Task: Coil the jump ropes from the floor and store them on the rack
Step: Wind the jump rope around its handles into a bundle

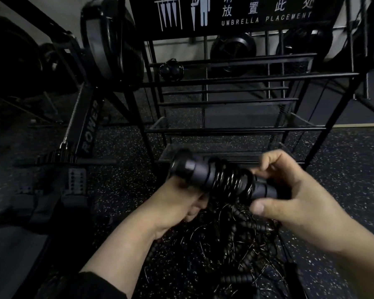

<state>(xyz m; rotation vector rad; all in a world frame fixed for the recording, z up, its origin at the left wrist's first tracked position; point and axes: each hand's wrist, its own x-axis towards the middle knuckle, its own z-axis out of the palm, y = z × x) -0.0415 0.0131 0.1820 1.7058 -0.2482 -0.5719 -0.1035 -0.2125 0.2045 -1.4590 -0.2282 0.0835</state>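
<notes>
Between my hands I hold a black jump rope bundle [222,180]: its two handles lie side by side with thin cord wound tightly round their middle. My left hand [181,203] grips the bundle from below at its left part. My right hand [289,193] pinches the right end between thumb and fingers. Below my hands, a tangled pile of more black ropes [231,244] with ribbed handles lies on the speckled floor. The black metal rack [235,78] stands straight ahead, with a coiled rope bundle [171,69] hanging on an upper bar.
A rowing machine [89,126] marked ROWER stands to the left, its footplates [76,180] near my left arm. The rack carries a sign [235,11] reading UMBRELLA PLACEMENT. Dark equipment sits behind the rack. Speckled rubber floor [343,169] spreads to the right.
</notes>
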